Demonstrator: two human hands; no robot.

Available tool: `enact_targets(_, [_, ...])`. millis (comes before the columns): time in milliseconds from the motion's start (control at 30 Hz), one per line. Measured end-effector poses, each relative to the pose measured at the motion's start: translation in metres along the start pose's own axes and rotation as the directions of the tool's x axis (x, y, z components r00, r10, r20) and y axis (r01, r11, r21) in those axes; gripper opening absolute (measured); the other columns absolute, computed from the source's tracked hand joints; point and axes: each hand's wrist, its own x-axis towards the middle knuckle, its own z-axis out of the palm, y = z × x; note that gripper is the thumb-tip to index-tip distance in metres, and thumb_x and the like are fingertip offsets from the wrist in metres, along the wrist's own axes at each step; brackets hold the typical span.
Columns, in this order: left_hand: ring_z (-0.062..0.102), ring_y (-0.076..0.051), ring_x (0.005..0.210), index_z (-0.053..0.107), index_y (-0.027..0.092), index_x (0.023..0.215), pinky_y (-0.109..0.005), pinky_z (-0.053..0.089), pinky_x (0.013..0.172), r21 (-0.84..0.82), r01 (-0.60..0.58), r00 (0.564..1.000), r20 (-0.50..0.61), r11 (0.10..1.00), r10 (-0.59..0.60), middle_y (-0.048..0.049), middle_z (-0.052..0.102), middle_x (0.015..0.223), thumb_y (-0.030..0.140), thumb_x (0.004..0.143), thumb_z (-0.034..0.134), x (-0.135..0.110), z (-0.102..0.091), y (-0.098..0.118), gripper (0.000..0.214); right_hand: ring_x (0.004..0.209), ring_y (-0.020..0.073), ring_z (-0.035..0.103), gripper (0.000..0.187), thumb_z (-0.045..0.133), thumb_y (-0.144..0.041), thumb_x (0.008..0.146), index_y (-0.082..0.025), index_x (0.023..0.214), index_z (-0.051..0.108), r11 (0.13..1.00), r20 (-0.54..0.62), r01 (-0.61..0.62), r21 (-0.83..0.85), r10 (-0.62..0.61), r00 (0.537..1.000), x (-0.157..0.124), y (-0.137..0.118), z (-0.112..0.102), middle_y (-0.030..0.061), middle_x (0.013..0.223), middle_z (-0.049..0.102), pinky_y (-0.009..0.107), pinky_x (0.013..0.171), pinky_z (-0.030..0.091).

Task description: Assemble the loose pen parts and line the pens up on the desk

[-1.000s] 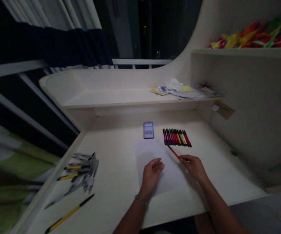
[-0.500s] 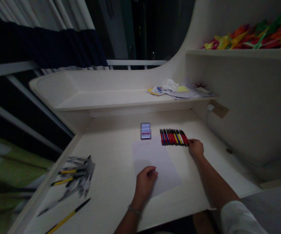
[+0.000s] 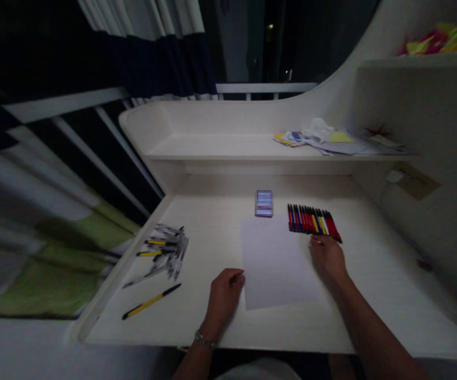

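A white sheet of paper (image 3: 276, 261) lies flat on the pale desk (image 3: 212, 232). My left hand (image 3: 224, 295) rests on the desk at the sheet's lower left edge, fingers curled into a loose fist with nothing seen in them. My right hand (image 3: 327, 257) lies palm down at the sheet's right edge, fingers stretched toward a neat row of red, blue, yellow and black pens (image 3: 313, 221), just short of it and holding nothing. A small card or phone (image 3: 264, 203) lies above the sheet.
A loose heap of pens (image 3: 167, 250) sits at the desk's left side, with a single yellow and black pen (image 3: 151, 302) nearer the front edge. A shelf (image 3: 228, 150) above the desk carries papers (image 3: 327, 140). Bright folded paper (image 3: 438, 39) tops the right cabinet.
My right hand carried a red pen to the right end of the row, let it go and drew back a little. My left hand stayed by the sheet. The view swung left.
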Motion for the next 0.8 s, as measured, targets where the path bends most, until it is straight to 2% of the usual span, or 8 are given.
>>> enact_targets(100, [0.068,-0.021,0.087,0.072,0.018,0.098,-0.034,0.053,0.083,0.189,0.045,0.994,-0.108,0.981,-0.025,-0.0072,0.073,0.098,0.032,0.087,0.053,-0.004,-0.046,-0.020,0.026,0.103,0.0248,0.059,0.037,0.047,-0.039,0.090,-0.019,0.110,0.072,0.972,0.153,0.232,0.026,-0.233,0.960,-0.029,-0.023,0.021,0.0116,0.112,0.067,0.037,0.094,0.044])
enact_targets(267, [0.066,-0.026,0.098,0.072,0.015,0.102,-0.036,0.049,0.091,0.494,0.211,0.966,-0.235,0.843,-0.105,-0.0118,0.072,0.105,0.032,0.088,0.047,-0.014,-0.128,-0.064,0.033,0.102,0.0269,0.058,0.034,0.052,-0.039,0.089,-0.021,0.106,0.074,0.959,0.161,0.281,-0.042,-0.271,0.949,-0.045,-0.032,0.037,0.0134,0.117,0.062,0.040,0.094,0.044])
enact_targets(367, [0.064,-0.029,0.103,0.074,0.013,0.100,-0.037,0.044,0.097,0.656,0.214,0.977,-0.147,0.724,-0.156,-0.0151,0.072,0.107,0.026,0.087,0.046,-0.024,-0.162,-0.091,0.033,0.101,0.0269,0.057,0.034,0.052,-0.039,0.090,-0.021,0.107,0.074,0.957,0.155,0.286,-0.046,-0.276,0.949,-0.042,-0.028,0.038,0.0132,0.117,0.061,0.040,0.093,0.045])
enact_targets(433, [0.065,-0.030,0.101,0.073,0.013,0.102,-0.038,0.044,0.094,0.711,0.240,0.969,-0.129,0.661,-0.212,-0.0168,0.071,0.109,0.024,0.086,0.046,-0.030,-0.175,-0.103,0.033,0.102,0.0270,0.057,0.034,0.052,-0.040,0.090,-0.021,0.107,0.074,0.958,0.150,0.284,-0.053,-0.273,0.950,-0.042,-0.027,0.038,0.0132,0.117,0.061,0.040,0.092,0.045])
enact_targets(533, [0.066,-0.028,0.097,0.073,0.015,0.099,-0.035,0.045,0.088,0.714,0.265,0.957,-0.111,0.648,-0.268,-0.0147,0.072,0.106,0.022,0.086,0.046,-0.032,-0.181,-0.106,0.031,0.102,0.0267,0.056,0.033,0.052,-0.039,0.090,-0.020,0.106,0.074,0.959,0.146,0.277,-0.062,-0.265,0.953,-0.044,-0.030,0.040,0.0129,0.118,0.060,0.039,0.093,0.045])
enact_targets(633, [0.066,-0.027,0.091,0.071,0.017,0.093,-0.034,0.045,0.080,0.701,0.301,0.939,-0.102,0.647,-0.327,-0.0122,0.073,0.097,0.023,0.087,0.047,-0.028,-0.173,-0.092,0.026,0.103,0.0262,0.056,0.032,0.052,-0.038,0.091,-0.021,0.107,0.075,0.960,0.153,0.268,-0.076,-0.255,0.955,-0.050,-0.040,0.040,0.0126,0.118,0.060,0.039,0.094,0.044])
enact_targets(700, [0.067,-0.026,0.088,0.070,0.019,0.092,-0.032,0.044,0.075,0.664,0.322,0.934,-0.105,0.674,-0.342,-0.0104,0.073,0.093,0.026,0.087,0.050,-0.022,-0.160,-0.077,0.022,0.104,0.0262,0.056,0.032,0.051,-0.037,0.092,-0.022,0.108,0.074,0.961,0.165,0.261,-0.089,-0.244,0.955,-0.054,-0.050,0.039,0.0126,0.119,0.061,0.038,0.094,0.044])
enact_targets(800, [0.067,-0.023,0.084,0.068,0.020,0.093,-0.028,0.044,0.072,0.567,0.266,0.958,-0.067,0.780,-0.279,-0.0075,0.074,0.092,0.026,0.086,0.053,-0.008,-0.126,-0.049,0.017,0.105,0.0266,0.056,0.032,0.050,-0.035,0.093,-0.022,0.110,0.074,0.966,0.176,0.236,-0.109,-0.215,0.961,-0.059,-0.064,0.037,0.0125,0.120,0.061,0.037,0.093,0.044])
